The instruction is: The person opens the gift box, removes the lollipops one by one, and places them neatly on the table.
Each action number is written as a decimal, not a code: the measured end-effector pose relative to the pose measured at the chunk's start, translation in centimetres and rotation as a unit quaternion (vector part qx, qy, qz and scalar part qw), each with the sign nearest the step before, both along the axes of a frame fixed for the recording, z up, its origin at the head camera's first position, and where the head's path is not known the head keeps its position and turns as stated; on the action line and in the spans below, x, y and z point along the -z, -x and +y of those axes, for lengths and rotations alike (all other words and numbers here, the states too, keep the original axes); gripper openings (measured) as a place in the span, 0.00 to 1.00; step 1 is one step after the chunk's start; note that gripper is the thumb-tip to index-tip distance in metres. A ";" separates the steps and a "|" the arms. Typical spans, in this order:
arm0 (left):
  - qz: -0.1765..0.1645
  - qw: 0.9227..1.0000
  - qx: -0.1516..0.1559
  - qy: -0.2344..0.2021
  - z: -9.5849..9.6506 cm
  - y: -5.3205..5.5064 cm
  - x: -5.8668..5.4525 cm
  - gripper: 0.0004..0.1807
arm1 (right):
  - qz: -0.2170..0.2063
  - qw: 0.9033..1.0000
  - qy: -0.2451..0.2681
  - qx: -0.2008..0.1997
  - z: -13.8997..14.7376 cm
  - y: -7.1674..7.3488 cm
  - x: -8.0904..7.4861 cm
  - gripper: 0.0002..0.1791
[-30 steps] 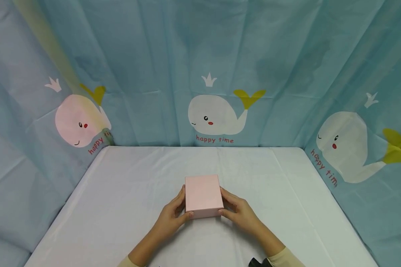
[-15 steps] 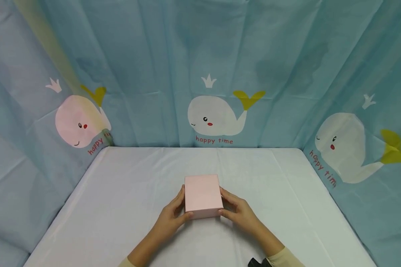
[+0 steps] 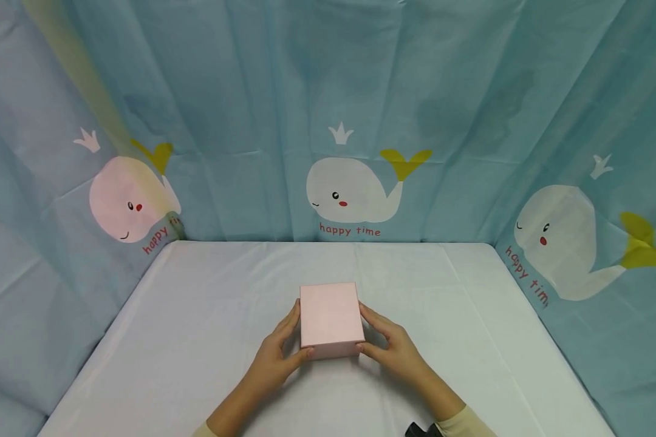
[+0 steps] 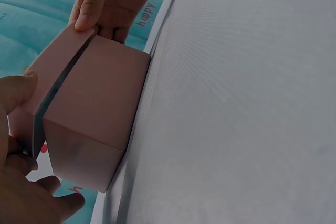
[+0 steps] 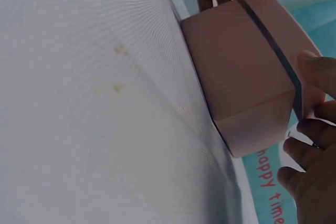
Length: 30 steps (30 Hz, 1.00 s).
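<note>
I pinch the pink lid [image 3: 331,312] with my left hand [image 3: 272,359] and right hand [image 3: 398,349], one on each side, I think so it won't tip, with a small gap above the box [image 4: 100,87], which sits on the tabletop's [image 3: 208,303] near middle.

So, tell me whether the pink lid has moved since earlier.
Yes, slightly: in the head view, the pink lid shows closer to the table's far edge, seemingly raised.

The sleeves [image 3: 466,423] are pale yellow, a small black piece [image 3: 423,431] beside the right one.
</note>
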State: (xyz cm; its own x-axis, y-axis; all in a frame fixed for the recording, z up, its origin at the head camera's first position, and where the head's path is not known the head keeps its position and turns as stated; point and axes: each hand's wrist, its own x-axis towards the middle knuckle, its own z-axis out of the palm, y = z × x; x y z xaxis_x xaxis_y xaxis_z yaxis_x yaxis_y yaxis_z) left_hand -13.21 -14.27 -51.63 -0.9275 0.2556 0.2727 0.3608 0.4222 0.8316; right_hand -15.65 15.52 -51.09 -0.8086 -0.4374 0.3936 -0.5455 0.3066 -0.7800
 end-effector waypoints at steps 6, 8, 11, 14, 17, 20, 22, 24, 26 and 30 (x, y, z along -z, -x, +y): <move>0.035 0.999 0.012 0.000 -0.3 0.1 0.0 0.50 | 0.023 1.000 0.004 0.012 0.1 0.1 -0.4 0.42; 0.051 0.998 0.019 -0.002 -0.5 0.1 0.0 0.49 | 0.027 0.999 0.010 0.017 0.2 0.1 -0.5 0.41; 0.073 0.997 0.024 -0.008 -0.6 0.1 -0.3 0.48 | 0.035 0.999 0.019 0.022 0.2 0.1 -0.8 0.40; 0.093 0.995 0.022 -0.015 -0.7 0.2 -0.4 0.48 | 0.038 0.999 0.023 0.028 0.2 0.0 -1.1 0.39; 0.108 0.994 0.023 -0.022 -0.7 0.3 -0.4 0.48 | 0.041 0.998 0.022 0.033 0.2 0.0 -1.4 0.38; 0.111 0.993 0.027 -0.031 -0.7 0.3 -0.4 0.47 | 0.039 0.998 0.021 0.040 0.3 -0.2 -2.0 0.38; 0.108 0.993 0.030 -0.035 -0.8 0.2 -0.3 0.46 | 0.039 0.998 0.017 0.042 0.3 -0.2 -2.5 0.39; 0.104 0.993 0.028 -0.038 -0.8 0.2 -0.3 0.46 | 0.036 0.998 0.011 0.047 0.3 -0.2 -2.9 0.38; 0.103 0.993 0.028 -0.043 -0.8 0.2 -0.3 0.45 | 0.043 0.998 0.007 0.051 0.2 0.0 -3.3 0.38; 0.106 0.992 0.028 -0.058 -0.9 0.3 -0.3 0.45 | 0.054 0.997 0.005 0.061 -0.2 0.4 -4.0 0.35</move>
State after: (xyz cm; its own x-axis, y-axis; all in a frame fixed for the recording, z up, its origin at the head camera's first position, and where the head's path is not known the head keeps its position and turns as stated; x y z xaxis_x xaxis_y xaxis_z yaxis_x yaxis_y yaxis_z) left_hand -13.48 -15.15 -51.31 -0.8312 0.2613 0.4907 0.5533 0.3030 0.7759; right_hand -16.03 15.37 -47.06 -0.8083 -0.3337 0.4850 -0.5854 0.3680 -0.7224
